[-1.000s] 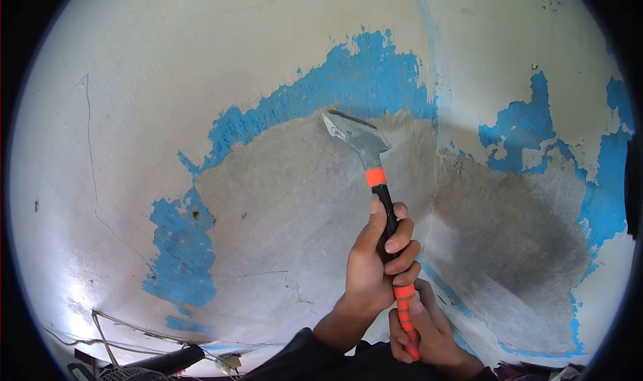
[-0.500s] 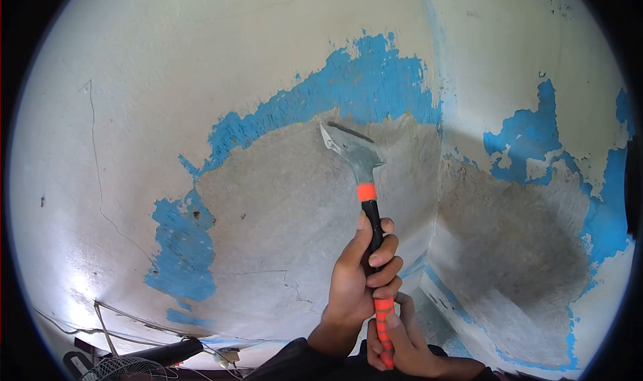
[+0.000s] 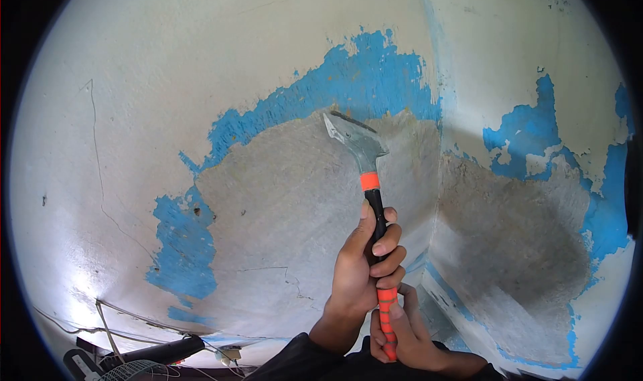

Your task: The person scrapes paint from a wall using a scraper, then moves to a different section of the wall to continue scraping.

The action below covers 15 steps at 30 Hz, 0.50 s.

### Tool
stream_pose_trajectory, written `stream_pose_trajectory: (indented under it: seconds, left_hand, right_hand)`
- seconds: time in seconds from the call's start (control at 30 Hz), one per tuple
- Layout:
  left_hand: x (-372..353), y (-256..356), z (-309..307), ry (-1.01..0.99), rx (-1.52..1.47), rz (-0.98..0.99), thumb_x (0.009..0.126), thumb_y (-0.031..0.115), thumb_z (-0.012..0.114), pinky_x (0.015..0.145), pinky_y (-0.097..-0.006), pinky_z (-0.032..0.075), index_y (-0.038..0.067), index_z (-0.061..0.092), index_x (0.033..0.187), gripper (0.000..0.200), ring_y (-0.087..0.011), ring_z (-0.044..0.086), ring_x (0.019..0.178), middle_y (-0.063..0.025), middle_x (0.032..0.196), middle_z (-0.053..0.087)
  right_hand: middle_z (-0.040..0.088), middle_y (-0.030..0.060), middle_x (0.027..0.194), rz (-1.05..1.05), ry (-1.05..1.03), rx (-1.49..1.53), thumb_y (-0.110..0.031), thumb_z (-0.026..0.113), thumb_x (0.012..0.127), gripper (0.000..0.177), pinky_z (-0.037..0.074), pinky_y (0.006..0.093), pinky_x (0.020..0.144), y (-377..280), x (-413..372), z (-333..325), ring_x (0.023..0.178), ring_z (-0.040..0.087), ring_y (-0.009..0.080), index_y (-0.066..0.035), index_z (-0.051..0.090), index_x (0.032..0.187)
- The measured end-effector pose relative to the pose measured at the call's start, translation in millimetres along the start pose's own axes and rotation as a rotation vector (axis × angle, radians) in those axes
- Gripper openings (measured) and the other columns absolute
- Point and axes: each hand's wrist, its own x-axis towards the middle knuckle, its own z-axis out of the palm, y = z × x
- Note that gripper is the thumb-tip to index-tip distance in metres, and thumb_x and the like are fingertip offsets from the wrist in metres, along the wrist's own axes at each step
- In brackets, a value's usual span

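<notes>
A long-handled scraper (image 3: 362, 148) with a grey metal head and a black and orange handle stands tilted against the wall. My left hand (image 3: 365, 260) wraps round the black middle of the handle, thumb pointing up along it. Lower down, my right hand (image 3: 407, 331) grips the orange, dark-striped end. The scraper's head is at the border between blue paint (image 3: 375, 73) and bare grey plaster (image 3: 281, 200). Whether the blade edge touches the wall is hard to tell.
A wall corner runs down to the right, with a second patch of blue paint (image 3: 526, 130) on the adjoining wall. At lower left are loose cables (image 3: 134, 321), a black tube-shaped object (image 3: 157, 351) and a wire mesh guard (image 3: 137, 371).
Both hands and the scraper have moved slightly upward, bringing the head nearer the blue paint. The grip of each hand looks the same.
</notes>
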Motion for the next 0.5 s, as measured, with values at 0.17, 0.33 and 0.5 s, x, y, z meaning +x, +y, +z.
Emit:
stream_pose_trajectory:
  seconds: [0.17, 0.33, 0.5]
  left_hand:
    - [0.3, 2.3, -0.9, 0.01, 0.023, -0.017, 0.101, 0.049, 0.04, 0.039, -0.0195, 0.025, 0.013, 0.046, 0.108, 0.037, -0.0027, 0.027, 0.047, 0.0073, 0.068, 0.036]
    - [-3.3, -0.1, 0.7, 0.035, 0.016, -0.002, 0.101, 0.049, 0.04, 0.039, -0.0196, 0.025, 0.013, 0.046, 0.108, 0.037, -0.0027, 0.027, 0.047, 0.0074, 0.068, 0.036]
    - [2.9, 1.6, 9.3, 0.044, 0.084, 0.027, 0.102, 0.049, 0.039, 0.039, -0.0194, 0.026, 0.013, 0.046, 0.107, 0.037, -0.003, 0.026, 0.047, 0.0074, 0.068, 0.036]
  right_hand:
    - [0.044, 0.0121, 0.069, -0.006, 0.029, -0.013, -0.036, 0.023, 0.105, 0.042, 0.037, 0.0292, 0.042, -1.3, 6.7, 3.4, 0.043, 0.046, 0.0204, -0.006, 0.009, 0.131]
    - [0.044, 0.0115, 0.069, -0.001, -0.026, 0.035, -0.035, 0.023, 0.105, 0.041, 0.037, 0.0293, 0.042, 4.4, -0.3, 1.7, 0.042, 0.047, 0.0206, -0.007, 0.009, 0.132]
    - [0.046, 0.0118, 0.075, 0.034, -0.064, 0.082, -0.027, 0.03, 0.105, 0.043, 0.038, 0.0272, 0.046, -12.2, 0.1, -5.8, 0.047, 0.048, 0.0184, -0.003, 0.006, 0.131]
